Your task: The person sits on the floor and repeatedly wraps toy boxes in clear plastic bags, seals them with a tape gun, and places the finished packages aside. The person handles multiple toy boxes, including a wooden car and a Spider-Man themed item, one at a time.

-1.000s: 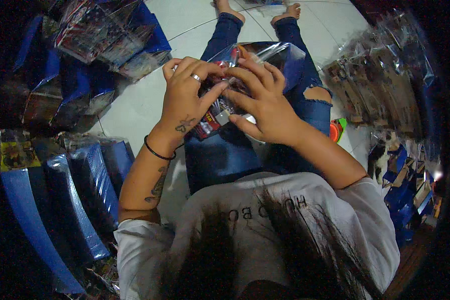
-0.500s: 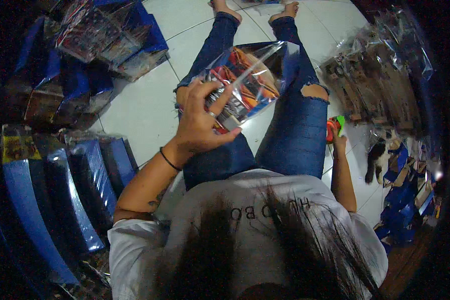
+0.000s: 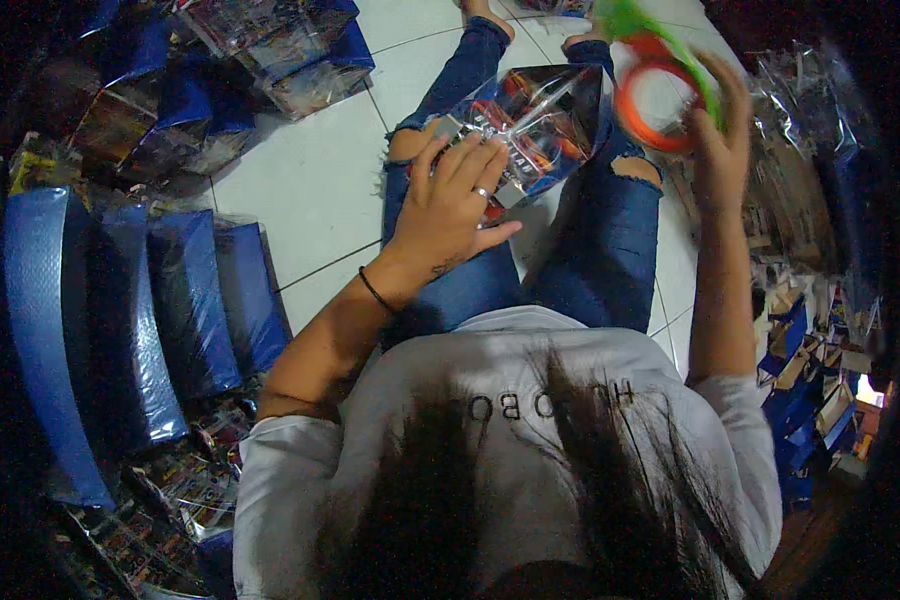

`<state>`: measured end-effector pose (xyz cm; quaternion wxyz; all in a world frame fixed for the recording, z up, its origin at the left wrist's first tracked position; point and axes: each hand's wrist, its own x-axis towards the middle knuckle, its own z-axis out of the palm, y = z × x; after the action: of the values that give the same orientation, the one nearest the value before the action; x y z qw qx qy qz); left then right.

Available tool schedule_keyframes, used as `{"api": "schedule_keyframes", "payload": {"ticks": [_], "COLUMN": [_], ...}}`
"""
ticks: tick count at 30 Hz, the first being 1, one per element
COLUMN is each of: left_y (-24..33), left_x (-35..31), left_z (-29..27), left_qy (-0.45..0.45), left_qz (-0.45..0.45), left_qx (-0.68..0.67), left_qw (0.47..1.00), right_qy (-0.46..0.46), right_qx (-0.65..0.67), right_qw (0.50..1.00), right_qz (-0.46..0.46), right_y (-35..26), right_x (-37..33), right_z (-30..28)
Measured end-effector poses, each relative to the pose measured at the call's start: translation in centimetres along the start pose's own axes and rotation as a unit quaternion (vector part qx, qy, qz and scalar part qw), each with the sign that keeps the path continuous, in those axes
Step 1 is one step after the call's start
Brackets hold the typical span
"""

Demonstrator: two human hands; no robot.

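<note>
A clear-wrapped package [image 3: 555,125] with a colourful orange, red and blue print rests across my thighs. My left hand [image 3: 455,190] lies on its near left part, fingers stretched out flat and thumb spread toward me. To the right, my right hand [image 3: 722,135] is raised, its fingers closed round a green tape dispenser with an orange-red ring-shaped roll [image 3: 635,130]. Motion blurs the dispenser's green upper end. It hangs in the air beside the package, apart from it.
Blue-sided boxes in clear wrap [image 3: 50,330] stand in a row at left. More wrapped packages [image 3: 300,80] are stacked at far left. Brown wrapped packs [image 3: 800,190] lie at right, with a heap of blue and tan pieces [image 3: 805,380] nearer. White tiles [image 3: 305,190] cover the floor.
My right hand has lifted the tape dispenser from low beside my right thigh up and away from me. My left hand's fingers now lie flatter on the package, which has shifted slightly right.
</note>
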<state>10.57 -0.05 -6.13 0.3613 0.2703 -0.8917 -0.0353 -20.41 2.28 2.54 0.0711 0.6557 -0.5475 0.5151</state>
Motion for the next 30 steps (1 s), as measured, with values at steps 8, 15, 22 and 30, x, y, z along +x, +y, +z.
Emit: {"api": "schedule_keyframes", "payload": {"ticks": [8, 15, 22, 30], "left_y": [0.4, -0.2, -1.4, -2.0], "left_x": [-1.4, -1.5, -1.2, -0.9], "left_z": [0.9, 0.9, 1.1, 1.9], "left_qy": [0.016, 0.038, 0.052, 0.089], "left_qz": [-0.032, -0.018, -0.029, -0.025], "left_qx": [0.005, -0.008, -0.051, -0.051], "left_qw": [0.999, 0.999, 0.997, 0.994], "right_qy": [-0.544, -0.639, -0.413, -0.324], "right_qx": [-0.228, -0.228, -0.034, -0.069], "right_qw": [0.752, 0.678, 0.907, 0.933], "right_qz": [-0.294, -0.283, -0.070, 0.142], "right_y": [-9.6, -4.3, -8.2, -12.3], "right_x": [12.1, 11.9, 5.5, -11.8], "right_z": [17.8, 21.3, 9.2, -3.5]}}
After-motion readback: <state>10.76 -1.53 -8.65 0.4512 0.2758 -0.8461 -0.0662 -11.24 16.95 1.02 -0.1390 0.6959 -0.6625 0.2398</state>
